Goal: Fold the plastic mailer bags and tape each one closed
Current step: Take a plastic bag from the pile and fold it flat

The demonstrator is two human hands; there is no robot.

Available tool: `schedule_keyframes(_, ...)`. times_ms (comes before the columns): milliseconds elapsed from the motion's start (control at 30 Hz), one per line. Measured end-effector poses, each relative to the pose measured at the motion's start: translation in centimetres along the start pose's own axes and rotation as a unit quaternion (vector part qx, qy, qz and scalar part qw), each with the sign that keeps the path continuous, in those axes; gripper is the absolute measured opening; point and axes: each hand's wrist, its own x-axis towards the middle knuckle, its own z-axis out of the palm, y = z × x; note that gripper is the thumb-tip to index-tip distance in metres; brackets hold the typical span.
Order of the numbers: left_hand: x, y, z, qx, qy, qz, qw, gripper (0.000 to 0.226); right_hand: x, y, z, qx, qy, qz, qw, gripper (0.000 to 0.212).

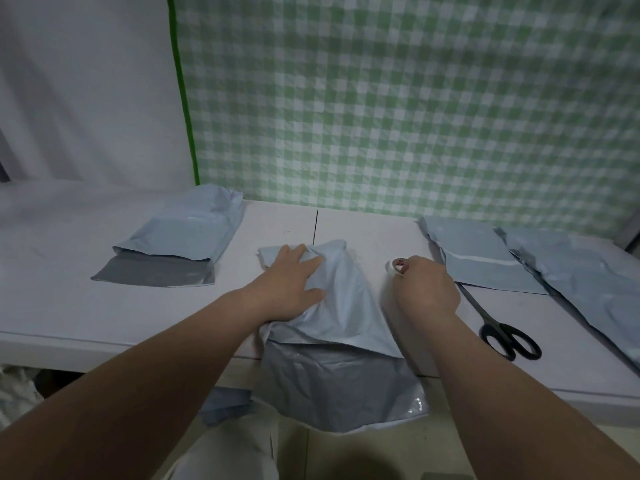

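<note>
Fingers, left hand (291, 289): spread wide and flat, pressing down on the mailer bag (346, 306).
Fingers, right hand (426, 289): curled round a small tape roll (397, 266), near the bag's right side.
Mailer bag: mid-bench (52, 271), light blue, its grey end hanging over the near edge.
Scissors (509, 337): just right of the right wrist.
Other bags: folded bag (180, 237) at left; flat bags (485, 258) at right.

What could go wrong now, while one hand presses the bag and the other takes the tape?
The mailer bag hangs over the table edge. If the left hand lifts, the fold may spring open or the bag may slide off. Only the right hand holds the tape roll, so pulling tape may be awkward.
</note>
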Motion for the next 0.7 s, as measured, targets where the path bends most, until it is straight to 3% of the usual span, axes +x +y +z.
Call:
schedule_keyframes(200, 2.7, 1.1, 1.8, 0.023, 0.023, 0.043, 0.999, 0.067, 0.6, 1.1, -0.3, 0.024, 0.039, 0.016, 0.999, 0.019)
schedule_keyframes(367, 5.1, 1.1, 2.6, 0.051, 0.023, 0.098, 0.994, 0.067, 0.6, 0.3, -0.7, 0.13, 0.063, -0.066, 0.987, 0.028)
schedule_keyframes(500, 5.5, 1.1, 2.3, 0.016, 0.046, 0.109, 0.993, 0.06, 0.2, -1.4, -1.2, 0.145, 0.025, -0.144, 0.979, 0.029)
schedule_keyframes(600, 4.5, 1.5, 1.6, -0.114, 0.168, 0.031, 0.979, 0.045, -0.9, -2.4, -0.7, 0.093, -0.075, -0.218, 0.969, 0.038)
schedule_keyframes(700, 4.0, 0.9, 0.7, -0.27, 0.257, -0.128, 0.919, 0.034, -2.6, -2.6, -0.3, 0.072, -0.154, -0.239, 0.956, 0.047)
